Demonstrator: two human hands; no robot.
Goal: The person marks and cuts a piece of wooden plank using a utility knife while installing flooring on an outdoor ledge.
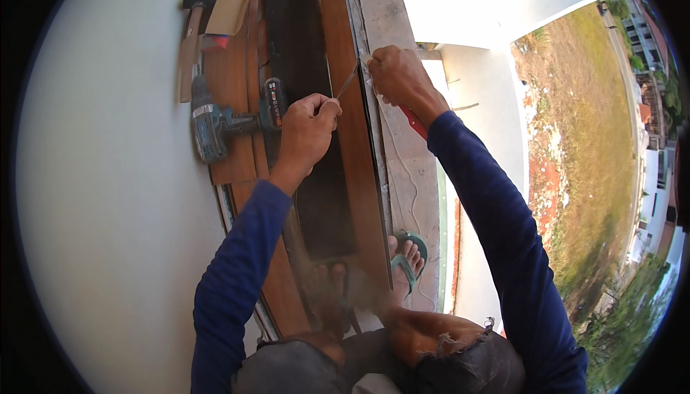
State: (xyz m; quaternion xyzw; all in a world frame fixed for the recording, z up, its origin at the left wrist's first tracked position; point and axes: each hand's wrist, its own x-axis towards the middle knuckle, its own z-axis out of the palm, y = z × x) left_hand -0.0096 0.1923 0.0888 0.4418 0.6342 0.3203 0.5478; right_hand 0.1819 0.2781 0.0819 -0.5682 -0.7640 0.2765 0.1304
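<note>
My left hand (307, 129) is closed in a pinch on the end of a thin grey strip (348, 83). The strip runs taut up and right to the edge of a long brown wooden board (357, 178), just beside my right fingertips. My right hand (402, 78) is closed in a fist at that edge, with a red-handled tool (413, 121) in it. The red handle sticks out below the palm by the wrist; the tool's working end is mostly hidden by my fingers. A dark narrow band lines the board's right edge.
A cordless drill (210, 129), a hammer (194, 24) and a cardboard box (231, 10) lie on the wooden boards at left, against a white wall (108, 178). White string (402, 157) trails along the concrete ledge (392, 20). My sandalled foot (408, 257) stands there. Grassy ground lies beyond.
</note>
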